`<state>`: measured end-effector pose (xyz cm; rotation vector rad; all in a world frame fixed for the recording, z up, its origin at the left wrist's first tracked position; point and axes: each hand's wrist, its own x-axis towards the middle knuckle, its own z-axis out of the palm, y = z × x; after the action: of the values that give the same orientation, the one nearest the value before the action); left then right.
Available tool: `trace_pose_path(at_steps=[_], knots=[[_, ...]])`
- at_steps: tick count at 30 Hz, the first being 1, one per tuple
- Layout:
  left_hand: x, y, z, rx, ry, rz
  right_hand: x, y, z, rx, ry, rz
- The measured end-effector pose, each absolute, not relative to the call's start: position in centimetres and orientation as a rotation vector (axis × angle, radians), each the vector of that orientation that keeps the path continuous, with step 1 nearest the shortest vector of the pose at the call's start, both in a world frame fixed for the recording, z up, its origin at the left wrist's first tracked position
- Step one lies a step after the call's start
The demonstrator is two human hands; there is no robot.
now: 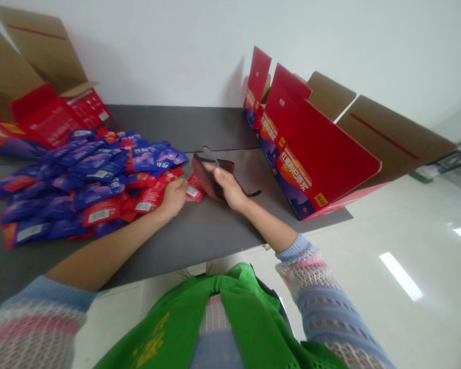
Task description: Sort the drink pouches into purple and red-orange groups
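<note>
A large pile of blue and red sachets (96, 189) lies on the left part of the grey table. At the pile's right edge, my left hand (174, 197) is closed on a small red sachet (194, 188) with a white label. My right hand (229, 188) grips a dark brown, flat pouch-like item (205, 177), its fingers partly hidden behind and inside it. A thin dark strap end (254, 193) sticks out to the right of this item, and a grey loop shows at its top. The red sachet is beside the brown item's left edge.
Open red cartons (315, 154) stand in a row at the right of the table (169, 251), flaps raised. Another open carton (46, 118) stands at the back left. A white wall (169, 51) rises behind the table.
</note>
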<state>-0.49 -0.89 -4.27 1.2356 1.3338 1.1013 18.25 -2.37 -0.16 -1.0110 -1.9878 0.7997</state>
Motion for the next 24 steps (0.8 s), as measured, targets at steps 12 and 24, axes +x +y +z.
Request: trace_pose_path(at_steps=[12,24], knots=[[-0.1,-2.0,-1.9,0.903,1.081,0.825,19.0,-0.9,-0.9,-1.156,-2.623,0.307],[0.5,-1.9,-1.9,0.852,1.151,1.011,22.7,0.3,-1.3,-1.996,-2.322,0.137]])
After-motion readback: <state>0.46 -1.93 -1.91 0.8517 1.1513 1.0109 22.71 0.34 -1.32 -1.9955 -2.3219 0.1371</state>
